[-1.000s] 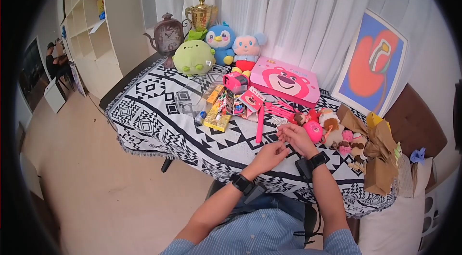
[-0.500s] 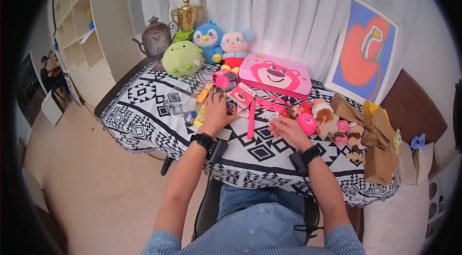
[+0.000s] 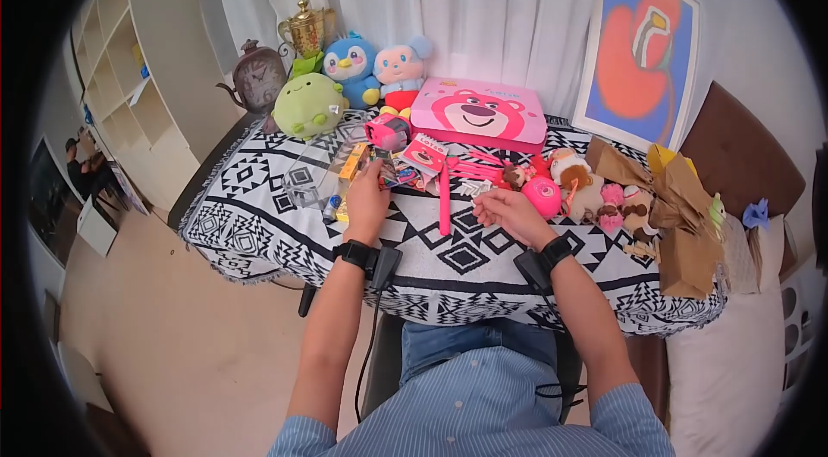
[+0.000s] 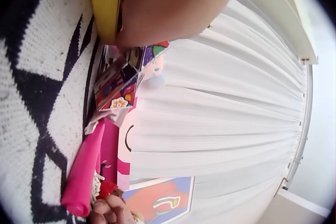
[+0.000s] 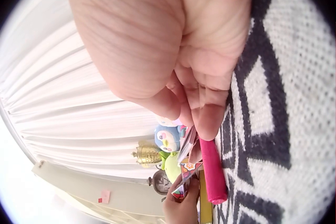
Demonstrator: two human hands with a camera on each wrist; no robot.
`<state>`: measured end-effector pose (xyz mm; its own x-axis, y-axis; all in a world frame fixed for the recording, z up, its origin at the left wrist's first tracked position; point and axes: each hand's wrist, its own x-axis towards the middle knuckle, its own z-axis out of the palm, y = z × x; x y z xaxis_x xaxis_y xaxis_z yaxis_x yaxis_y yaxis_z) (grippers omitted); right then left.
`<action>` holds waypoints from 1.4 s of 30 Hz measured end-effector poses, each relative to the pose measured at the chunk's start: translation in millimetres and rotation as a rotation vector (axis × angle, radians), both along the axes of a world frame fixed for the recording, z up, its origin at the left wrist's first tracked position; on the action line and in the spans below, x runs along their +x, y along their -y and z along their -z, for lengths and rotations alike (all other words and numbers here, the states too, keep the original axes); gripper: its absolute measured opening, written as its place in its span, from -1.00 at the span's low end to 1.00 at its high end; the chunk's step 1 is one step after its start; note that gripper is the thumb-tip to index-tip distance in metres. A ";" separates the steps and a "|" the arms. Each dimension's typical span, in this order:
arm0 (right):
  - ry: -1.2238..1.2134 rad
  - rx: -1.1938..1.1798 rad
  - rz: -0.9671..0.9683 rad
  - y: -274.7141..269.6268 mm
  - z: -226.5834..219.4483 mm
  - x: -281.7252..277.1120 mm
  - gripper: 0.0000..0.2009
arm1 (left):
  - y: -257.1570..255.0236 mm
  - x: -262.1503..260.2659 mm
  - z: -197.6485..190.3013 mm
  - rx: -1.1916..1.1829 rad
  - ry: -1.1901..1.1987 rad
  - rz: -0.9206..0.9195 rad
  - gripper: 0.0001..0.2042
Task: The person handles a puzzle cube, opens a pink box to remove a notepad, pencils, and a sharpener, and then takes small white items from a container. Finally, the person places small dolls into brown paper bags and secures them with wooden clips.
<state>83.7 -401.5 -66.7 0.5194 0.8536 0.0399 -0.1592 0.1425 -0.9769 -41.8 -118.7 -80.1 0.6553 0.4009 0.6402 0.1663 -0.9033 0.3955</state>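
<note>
Over the pile of small packets, the left hand [image 3: 368, 203] has its fingertips on a colourful packet [image 3: 402, 171]. In the right wrist view this hand [image 5: 181, 208] grips the packet [image 5: 189, 167]; the left wrist view has the packet [image 4: 118, 88] tilted up from the cloth, beside a yellow box [image 4: 106, 8]. The right hand [image 3: 513, 215] hangs loosely curled and empty above the cloth, right of a pink rod [image 3: 445, 205]. Its palm and fingers [image 5: 209, 119] show nothing held in the right wrist view.
Behind stand a pink bear box [image 3: 479, 112], a green plush [image 3: 309, 106], a blue bird plush [image 3: 351, 71] and a teapot-shaped clock [image 3: 259, 78]. Right of the right hand are a pink ball [image 3: 542, 197], small dolls [image 3: 611, 207] and brown paper [image 3: 688, 263]. A person [image 3: 82, 165] sits far left.
The left hand has moved left from beside the right hand onto the packets and now grips one. The right hand has drawn apart from it. The head view has shifted.
</note>
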 end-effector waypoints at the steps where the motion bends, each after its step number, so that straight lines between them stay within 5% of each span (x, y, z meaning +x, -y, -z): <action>1: 0.001 -0.008 -0.003 -0.1 -0.5 0.1 -0.78 | 3.7 -2.3 -5.8 0.006 -0.001 -0.001 -0.32; 4: 0.007 0.002 -0.006 -2.7 -0.9 -0.8 -0.77 | 17.9 -11.6 -25.3 -0.158 -0.153 0.079 -0.37; 11: 0.020 0.010 0.021 -1.3 2.5 -1.5 -0.77 | 21.5 -10.0 -4.1 0.175 -0.168 -0.278 -0.40; 18: 0.048 -0.001 0.024 -2.4 5.3 0.2 -0.76 | 33.9 -24.2 -18.5 0.096 -0.270 -0.354 -0.44; 26: 0.035 -0.001 0.025 -1.5 0.9 -2.6 -0.77 | 23.6 -50.8 -40.8 -0.149 -0.374 -0.240 -0.32; 30: 0.053 -0.013 0.027 -2.5 -0.7 -0.1 -0.77 | 19.1 -61.9 -62.0 -0.410 -0.186 -0.242 -0.31; 32: 0.044 -0.020 0.021 -0.9 2.8 -2.7 -0.77 | 4.4 -54.6 -64.2 -0.534 -0.184 -0.173 -0.33; 34: 0.022 -0.009 0.019 -1.6 1.9 -0.7 -0.76 | 15.4 -51.2 -67.3 -0.962 0.005 0.152 -0.43; 37: 0.050 -0.021 0.011 -2.2 2.0 -2.3 -0.77 | 43.6 -27.2 -54.2 -1.234 0.194 0.452 -0.55; 42: 0.075 -0.017 -0.008 1.6 -6.6 -7.5 -0.73 | 98.0 13.4 -44.1 -1.142 0.340 0.418 -0.51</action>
